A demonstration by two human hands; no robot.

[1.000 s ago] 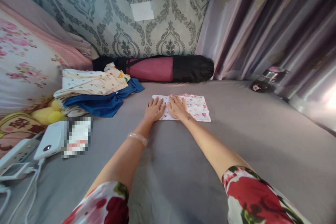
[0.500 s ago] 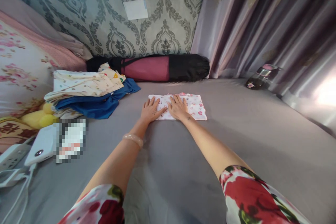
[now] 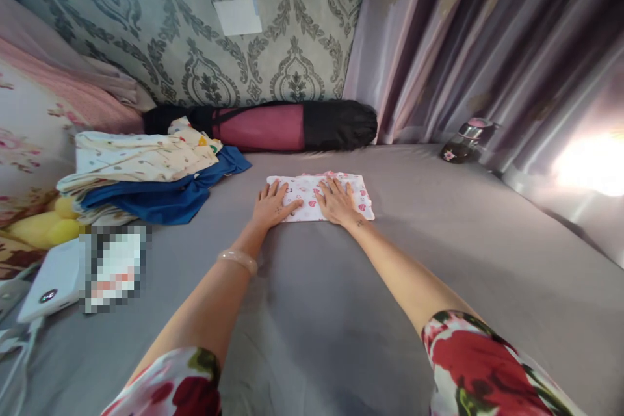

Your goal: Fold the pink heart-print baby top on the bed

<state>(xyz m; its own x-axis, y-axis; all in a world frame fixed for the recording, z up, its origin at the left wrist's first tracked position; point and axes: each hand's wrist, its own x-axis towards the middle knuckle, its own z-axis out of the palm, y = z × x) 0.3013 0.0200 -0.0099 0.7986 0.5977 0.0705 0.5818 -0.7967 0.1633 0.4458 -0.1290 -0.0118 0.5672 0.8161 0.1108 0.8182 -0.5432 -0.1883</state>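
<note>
A folded white cloth (image 3: 307, 195) with pink and red hearts lies flat on the grey bed sheet (image 3: 312, 286), its long side running left to right. My left hand (image 3: 273, 203) rests on its left end, fingers spread and palm down. Toward the right part of the cloth, my right hand (image 3: 337, 200) also lies flat with its fingers apart. Neither hand grips anything. The cloth's surface under both palms is hidden.
Folded clothes (image 3: 141, 159), cream over blue, are stacked at the left. A maroon and black rolled bag (image 3: 263, 127) lies along the wall. A bottle (image 3: 461, 141) stands by the curtain (image 3: 414, 45). A white power bank (image 3: 53, 283) with a cable sits front left.
My right hand has slid rightward over the cloth, widening the gap between my hands. My left hand stays on the left end. The whole view has shifted slightly.
</note>
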